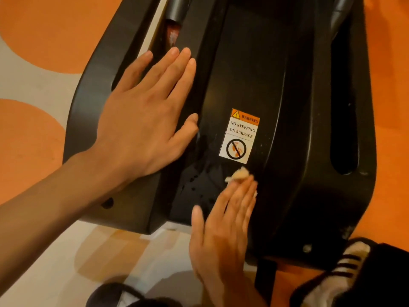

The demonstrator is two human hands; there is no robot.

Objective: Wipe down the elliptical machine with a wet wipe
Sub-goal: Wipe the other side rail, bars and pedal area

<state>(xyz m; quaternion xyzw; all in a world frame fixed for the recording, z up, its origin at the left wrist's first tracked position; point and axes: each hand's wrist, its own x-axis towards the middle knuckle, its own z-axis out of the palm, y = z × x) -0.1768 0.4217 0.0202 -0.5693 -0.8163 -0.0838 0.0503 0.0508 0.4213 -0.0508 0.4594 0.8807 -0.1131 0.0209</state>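
1. L hand (141,120): flat, palm down on left flank of elliptical machine (287,107), on its black cover; fingers straight, slightly spread, thumb out toward centre panel.
2. R hand (223,227): fingers straight and close together, pressing down on wet wipe (238,173); motion-blurred, so finer detail can't be told.
3. Wet wipe: small, crumpled, pinned under R fingertips, part poking out beyond them. Lies on centre panel, just below warning sticker (240,136).
4. Damp streaks (194,180) and drops on panel btwn the two hands, left of wipe.
5. Sticker text: "WARNING / NO STEPPING ON SURFACE", w/ crossed-out footprint.
6. Floor (44,29): orange and cream patches round machine. Striped shoe (340,273) bottom right, near machine's near end.
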